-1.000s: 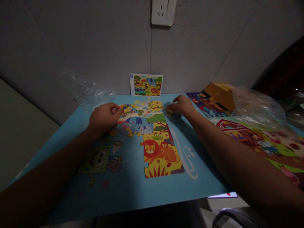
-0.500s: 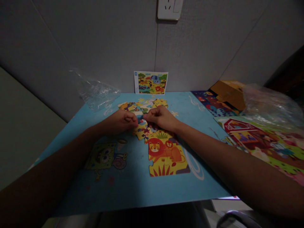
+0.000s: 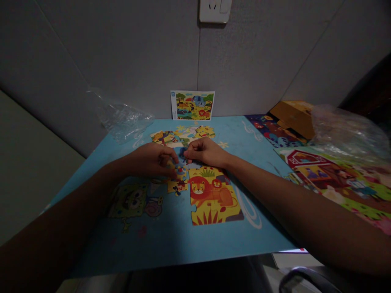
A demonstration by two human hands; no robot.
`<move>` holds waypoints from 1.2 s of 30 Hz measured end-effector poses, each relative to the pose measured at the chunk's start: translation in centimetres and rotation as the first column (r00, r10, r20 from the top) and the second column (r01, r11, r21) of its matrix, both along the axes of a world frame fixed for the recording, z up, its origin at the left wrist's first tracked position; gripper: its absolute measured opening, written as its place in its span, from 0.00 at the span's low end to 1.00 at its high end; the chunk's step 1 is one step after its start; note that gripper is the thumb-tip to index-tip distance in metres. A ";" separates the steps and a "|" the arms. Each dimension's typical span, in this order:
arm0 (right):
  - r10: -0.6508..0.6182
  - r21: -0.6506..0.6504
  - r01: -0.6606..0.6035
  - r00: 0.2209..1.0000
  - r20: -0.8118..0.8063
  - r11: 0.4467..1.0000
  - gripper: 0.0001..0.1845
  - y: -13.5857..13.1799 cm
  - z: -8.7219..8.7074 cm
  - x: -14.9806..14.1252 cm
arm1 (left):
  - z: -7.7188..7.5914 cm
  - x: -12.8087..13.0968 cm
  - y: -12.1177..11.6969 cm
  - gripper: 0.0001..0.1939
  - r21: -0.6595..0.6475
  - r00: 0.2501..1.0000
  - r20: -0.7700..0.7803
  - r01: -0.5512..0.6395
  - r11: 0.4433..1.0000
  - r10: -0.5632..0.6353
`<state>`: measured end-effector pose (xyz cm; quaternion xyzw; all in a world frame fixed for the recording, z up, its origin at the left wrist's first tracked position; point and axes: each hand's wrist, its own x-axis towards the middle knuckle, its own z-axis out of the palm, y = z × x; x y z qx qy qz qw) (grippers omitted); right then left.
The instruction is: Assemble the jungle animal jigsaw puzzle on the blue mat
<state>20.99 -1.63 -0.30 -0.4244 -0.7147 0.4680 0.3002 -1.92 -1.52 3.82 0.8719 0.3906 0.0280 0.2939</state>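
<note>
A partly joined animal jigsaw lies on the blue mat (image 3: pixel 171 240). Its lion section (image 3: pixel 210 197) is nearest me, and a further row of joined pieces (image 3: pixel 183 136) lies behind my hands. My left hand (image 3: pixel 151 160) is closed, its fingertips pinching a small yellow puzzle piece (image 3: pixel 177 181) beside the lion section. My right hand (image 3: pixel 205 151) is curled, fingers pressing on the blue elephant part of the puzzle, which it mostly hides. The two hands almost touch at the fingertips.
A reference picture card (image 3: pixel 192 105) leans against the grey wall under a wall socket (image 3: pixel 214 10). A clear plastic bag (image 3: pixel 122 118) lies at back left. On the right are a yellow box (image 3: pixel 293 116), another plastic bag (image 3: pixel 348 132) and a colourful farm puzzle (image 3: pixel 332 179).
Both hands came together from the sides to the middle of the puzzle. The small yellow piece has since shifted slightly down and left under my left fingers.
</note>
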 end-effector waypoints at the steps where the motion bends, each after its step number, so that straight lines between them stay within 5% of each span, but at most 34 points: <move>1: -0.002 0.002 0.002 1.000 0.006 1.000 0.15 0.0 0.0 0.0 | 0.2 0.1 -0.3 0.26 0.047 0.999 -0.036 0.029 0.998 -0.027; 5: -0.004 0.003 0.004 1.000 0.028 1.000 0.14 0.1 0.0 0.0 | 0.7 0.8 -1.4 0.36 0.168 0.965 -0.238 0.156 0.973 -0.113; 10: 0.004 0.021 -0.004 0.999 0.032 1.000 0.15 0.2 -0.2 -0.1 | 0.8 1.3 -2.1 0.34 0.191 0.939 -0.314 0.204 0.960 -0.138; 20: -0.002 0.024 0.001 0.999 0.038 1.000 0.15 0.3 -0.3 -0.1 | 1.9 -1.2 -1.2 0.28 0.390 0.924 -0.382 0.132 0.911 0.030; 25: -0.006 0.002 0.006 1.000 0.029 1.000 0.15 0.1 -0.1 -0.1 | 1.3 -2.8 0.8 0.37 0.320 0.904 -0.417 0.052 0.946 0.091; 32: -0.013 0.003 0.013 0.999 0.041 1.000 0.15 0.2 -0.2 -0.1 | 0.8 -3.2 1.4 0.37 0.235 0.941 -0.340 0.086 0.968 -0.001; 36: -0.014 0.006 0.014 0.999 0.046 1.000 0.15 0.2 -0.3 -0.1 | 0.9 -3.6 1.7 0.49 0.201 0.931 -0.360 0.011 0.980 0.063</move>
